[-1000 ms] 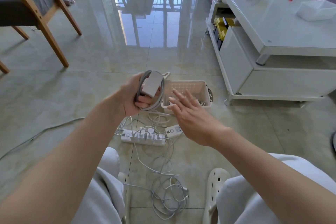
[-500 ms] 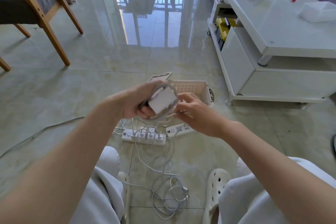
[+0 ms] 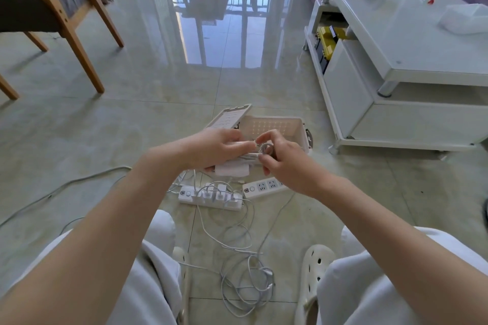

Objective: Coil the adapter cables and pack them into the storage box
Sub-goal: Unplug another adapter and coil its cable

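My left hand (image 3: 214, 148) grips a white adapter (image 3: 232, 168) with its grey cable wound round it, held just above the floor in front of the white storage box (image 3: 301, 128). My right hand (image 3: 280, 158) pinches a small loop of that cable (image 3: 266, 149) at the adapter's right end. The box stands open on the floor behind my hands, its lid (image 3: 228, 116) tilted at its left. More loose white cables (image 3: 245, 282) lie tangled on the floor between my knees.
Two white power strips (image 3: 208, 196) (image 3: 261, 187) lie on the tiles below my hands, one with several plugs in it. A white coffee table (image 3: 396, 42) stands at the right, a wooden chair (image 3: 52, 8) at the far left. A grey cable (image 3: 52, 194) trails off left.
My left hand has lowered the wound adapter and turned it flat. My right hand, open a second ago, has closed in and now pinches the cable's end loop.
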The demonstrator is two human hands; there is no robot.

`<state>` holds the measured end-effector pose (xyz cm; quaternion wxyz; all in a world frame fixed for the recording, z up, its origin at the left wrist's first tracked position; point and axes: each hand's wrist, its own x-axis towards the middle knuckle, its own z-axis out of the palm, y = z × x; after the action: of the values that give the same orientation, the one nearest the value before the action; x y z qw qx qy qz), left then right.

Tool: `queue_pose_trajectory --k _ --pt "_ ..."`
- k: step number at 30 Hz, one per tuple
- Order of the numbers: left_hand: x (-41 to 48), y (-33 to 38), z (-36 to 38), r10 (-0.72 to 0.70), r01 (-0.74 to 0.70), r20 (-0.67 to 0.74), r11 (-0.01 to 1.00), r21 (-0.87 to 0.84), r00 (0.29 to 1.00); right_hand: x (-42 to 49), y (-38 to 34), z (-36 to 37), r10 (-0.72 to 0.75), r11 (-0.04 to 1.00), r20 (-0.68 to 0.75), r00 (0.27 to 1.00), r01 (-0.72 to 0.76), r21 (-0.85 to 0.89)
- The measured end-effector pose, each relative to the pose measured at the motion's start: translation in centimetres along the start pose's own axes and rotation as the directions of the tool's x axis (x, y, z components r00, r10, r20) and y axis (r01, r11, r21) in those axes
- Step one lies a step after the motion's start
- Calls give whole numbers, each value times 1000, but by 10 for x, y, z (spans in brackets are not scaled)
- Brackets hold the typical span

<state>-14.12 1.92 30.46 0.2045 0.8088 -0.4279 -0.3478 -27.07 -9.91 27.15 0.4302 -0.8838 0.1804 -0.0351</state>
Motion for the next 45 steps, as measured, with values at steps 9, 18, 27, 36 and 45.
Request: queue_pose_trajectory --k 9,18,27,36,45 --pt "9 -24 -3 126 3 -267 900 436 955 3 3 -10 75 997 -194 978 -75 5" --pt "8 -27 3 322 -249 -271 929 274 907 9 16 -25 219 973 -373 902 -232 11" --pt "19 -28 13 137 -29 -420 967 253 897 -6 -12 4 77 984 -191 979 -44 173" --pt "26 -21 22 102 -32 -423 985 169 901 -13 -9 20 -82 997 -203 976 81 -11" --pt "24 11 23 -198 -21 -88 320 -947 976 -23 -8 49 -208 970 64 976 214 -111"
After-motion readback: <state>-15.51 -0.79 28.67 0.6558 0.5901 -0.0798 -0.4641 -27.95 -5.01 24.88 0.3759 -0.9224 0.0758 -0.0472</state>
